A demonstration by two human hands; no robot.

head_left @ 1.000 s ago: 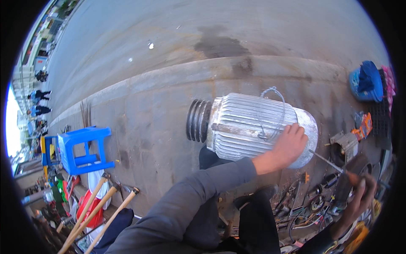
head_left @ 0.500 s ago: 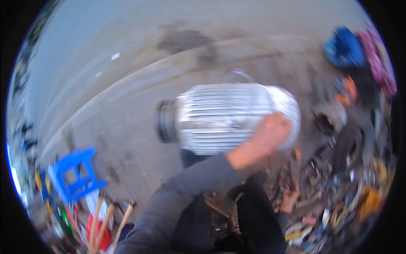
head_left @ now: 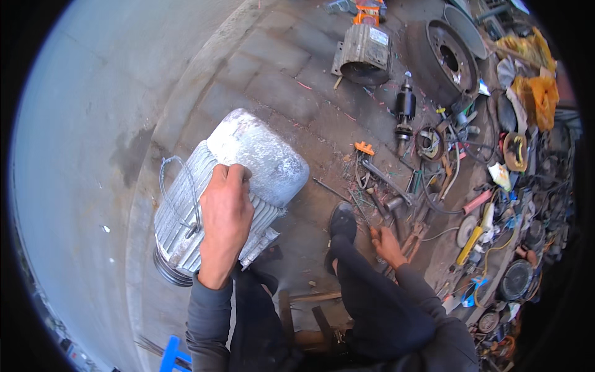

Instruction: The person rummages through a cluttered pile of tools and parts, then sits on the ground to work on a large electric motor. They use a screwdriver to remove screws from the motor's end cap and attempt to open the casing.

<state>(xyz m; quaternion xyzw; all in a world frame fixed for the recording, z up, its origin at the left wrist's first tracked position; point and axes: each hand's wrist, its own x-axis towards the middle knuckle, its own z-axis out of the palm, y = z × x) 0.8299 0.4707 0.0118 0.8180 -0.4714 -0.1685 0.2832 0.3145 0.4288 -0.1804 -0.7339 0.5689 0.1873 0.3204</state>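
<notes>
A silver-painted electric motor (head_left: 186, 204) with a ribbed body, smooth end cover and wire loop rests on the ground at left, tilted in the view. My left hand (head_left: 226, 214) is over it with curled fingers close to the edge of the end cover; whatever they may hold is hidden. At lower right, my right hand (head_left: 389, 247) reaches down among the tools. Its fingers close round the orange handle of a thin long-shafted tool (head_left: 361, 208). A wrench (head_left: 387, 181) and a hammer (head_left: 395, 203) lie beside it.
A second motor housing (head_left: 365, 56), a rotor (head_left: 405, 105) and a wheel rim (head_left: 446, 59) stand farther off. Tools and scrap crowd the right side. My shoe (head_left: 343, 222) is between motor and tools. A blue stool (head_left: 173, 356) shows at bottom left.
The view has swung toward the right, so the motor now appears farther left and turned. My left hand remains at its end cover; my right hand is now plainer among the tools.
</notes>
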